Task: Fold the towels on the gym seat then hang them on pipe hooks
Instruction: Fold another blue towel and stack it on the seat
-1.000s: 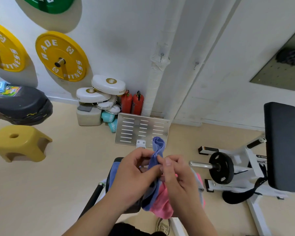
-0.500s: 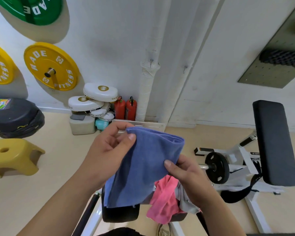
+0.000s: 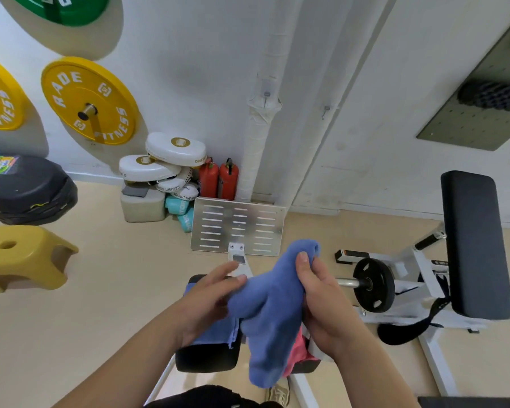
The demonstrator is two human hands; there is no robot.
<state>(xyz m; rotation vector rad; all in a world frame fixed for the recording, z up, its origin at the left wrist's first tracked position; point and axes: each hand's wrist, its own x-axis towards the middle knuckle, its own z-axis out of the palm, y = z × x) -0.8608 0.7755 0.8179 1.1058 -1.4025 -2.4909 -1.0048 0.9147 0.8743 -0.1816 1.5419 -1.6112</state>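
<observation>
White wall (image 3: 189, 69) and beige floor (image 3: 115, 290) frame the black gym seat (image 3: 206, 360); above it the right hand (image 3: 321, 304) grips a bunched blue towel (image 3: 268, 313), the left hand (image 3: 209, 298) seemingly touching it with straight fingers.

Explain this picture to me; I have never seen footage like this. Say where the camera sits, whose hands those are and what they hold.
There is no machine here. A person wears a wide-angle camera on the head, so this single view looks forward and down at their own two hands. The right hand grips a bunched blue towel, thumb on top. The left hand touches the towel's side with fairly straight fingers. Below them is a black gym seat, with a pink towel and another blue cloth lying on it. On the wall ahead runs a white pipe with a small hook.
</observation>
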